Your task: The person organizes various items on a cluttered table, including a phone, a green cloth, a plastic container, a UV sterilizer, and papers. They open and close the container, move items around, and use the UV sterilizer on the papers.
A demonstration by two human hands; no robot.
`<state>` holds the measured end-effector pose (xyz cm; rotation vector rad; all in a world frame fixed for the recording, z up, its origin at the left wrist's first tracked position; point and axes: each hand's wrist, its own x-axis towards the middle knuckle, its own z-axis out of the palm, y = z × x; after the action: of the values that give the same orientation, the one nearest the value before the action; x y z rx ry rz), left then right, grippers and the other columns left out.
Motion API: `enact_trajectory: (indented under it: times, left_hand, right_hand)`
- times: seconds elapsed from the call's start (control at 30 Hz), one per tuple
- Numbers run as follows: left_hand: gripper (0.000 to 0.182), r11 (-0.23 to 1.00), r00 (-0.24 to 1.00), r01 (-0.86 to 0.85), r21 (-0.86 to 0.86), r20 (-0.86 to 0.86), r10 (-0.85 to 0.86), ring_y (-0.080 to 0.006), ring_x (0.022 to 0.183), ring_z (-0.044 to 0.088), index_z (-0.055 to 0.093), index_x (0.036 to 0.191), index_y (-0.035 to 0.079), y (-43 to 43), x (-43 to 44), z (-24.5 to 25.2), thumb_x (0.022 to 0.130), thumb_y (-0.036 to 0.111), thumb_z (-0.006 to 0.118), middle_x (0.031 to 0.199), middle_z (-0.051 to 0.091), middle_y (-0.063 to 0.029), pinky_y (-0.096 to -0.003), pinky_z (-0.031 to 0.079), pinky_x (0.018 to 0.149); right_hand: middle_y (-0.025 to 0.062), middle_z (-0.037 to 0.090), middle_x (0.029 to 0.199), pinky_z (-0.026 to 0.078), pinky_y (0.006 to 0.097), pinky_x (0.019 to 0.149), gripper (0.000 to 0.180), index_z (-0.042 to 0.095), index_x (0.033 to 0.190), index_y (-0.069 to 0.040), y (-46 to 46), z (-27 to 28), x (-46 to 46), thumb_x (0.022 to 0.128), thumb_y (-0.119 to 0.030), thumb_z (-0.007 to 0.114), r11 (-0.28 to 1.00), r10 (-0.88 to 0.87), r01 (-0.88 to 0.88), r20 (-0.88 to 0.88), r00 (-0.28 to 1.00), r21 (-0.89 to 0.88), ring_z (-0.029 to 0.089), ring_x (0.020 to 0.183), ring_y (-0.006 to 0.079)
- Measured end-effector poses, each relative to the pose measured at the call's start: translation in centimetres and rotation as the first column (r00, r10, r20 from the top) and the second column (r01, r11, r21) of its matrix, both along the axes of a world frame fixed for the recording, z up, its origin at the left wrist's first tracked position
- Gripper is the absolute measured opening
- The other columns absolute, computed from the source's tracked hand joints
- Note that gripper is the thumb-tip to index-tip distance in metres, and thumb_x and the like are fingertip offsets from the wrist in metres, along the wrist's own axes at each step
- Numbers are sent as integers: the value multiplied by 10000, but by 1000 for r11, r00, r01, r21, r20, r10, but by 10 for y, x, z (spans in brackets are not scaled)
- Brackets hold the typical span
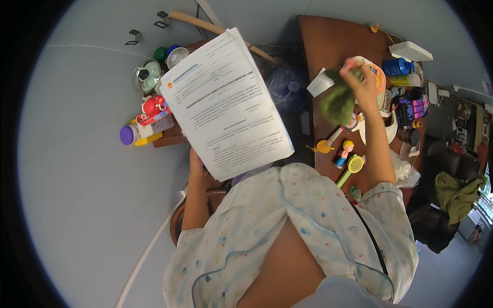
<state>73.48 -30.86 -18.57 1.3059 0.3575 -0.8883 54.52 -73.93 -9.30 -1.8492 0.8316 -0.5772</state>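
Observation:
A stack of printed paper sheets (227, 104) is held up on the left; my left hand (197, 161) grips its lower left edge, its fingers partly hidden behind the sheets. Over the brown table (323, 42) my right hand (362, 81) pinches a green cloth (339, 102), which hangs down and is somewhat blurred. Beneath and beside that hand lie an orange and white package (378, 79) and a small white paper (321, 82). Nearer me on the table are a toy figure (344, 154) with yellow hair and a green-handled yellow scoop (354, 164).
A purple-lidded jar (128, 134), a red toy (153, 109) and a glass bowl (147, 75) stand at the left. A large plastic water bottle (289, 86) is between the two surfaces. A white router (411, 51) and blue container (396, 67) stand at the table's far right.

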Motion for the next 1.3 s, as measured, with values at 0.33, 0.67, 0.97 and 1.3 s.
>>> enact_trajectory:
  times: [0.33, 0.67, 0.97, 1.3]
  left_hand:
    - [425, 985, 965, 41, 169, 250, -83, -239, 851, 633, 494, 1178, -43, -51, 6, -20, 935, 304, 463, 1017, 626, -139, -333, 537, 696]
    - [439, 991, 995, 9, 131, -102, 4, -243, 930, 611, 471, 1213, -18, -141, 9, 37, 927, 316, 478, 1087, 598, -122, -350, 523, 766]
    - [430, 994, 983, -38, 104, -177, 56, -215, 946, 603, 477, 1211, -15, -151, 17, 25, 925, 306, 482, 1121, 587, -121, -339, 524, 762]
    - [414, 988, 988, 117, 104, 87, -126, -169, 878, 595, 497, 1181, -39, -129, 31, -18, 928, 288, 484, 1081, 600, -112, -300, 512, 706]
  right_hand:
    - [166, 625, 1082, 418, 357, 901, 329, 644, 1040, -39, -282, -122, -18, 763, -211, 597, 843, -446, 267, -331, 831, -467, 576, 1033, 300]
    - [172, 424, 1357, 292, 467, 1039, 701, 212, 1432, -123, -330, -244, -2, 863, -444, 467, 891, -391, 314, -906, 160, -328, 403, 1272, 297]
    - [211, 556, 1113, 540, 455, 697, 410, 416, 1221, -7, -123, -230, 168, 889, -240, 479, 945, -208, -138, -869, 450, -297, 616, 971, 367]
    - [281, 498, 1056, 462, 484, 802, 389, 494, 1120, -51, -251, -173, 101, 763, -183, 576, 770, -600, 477, -227, 767, -424, 547, 926, 418]
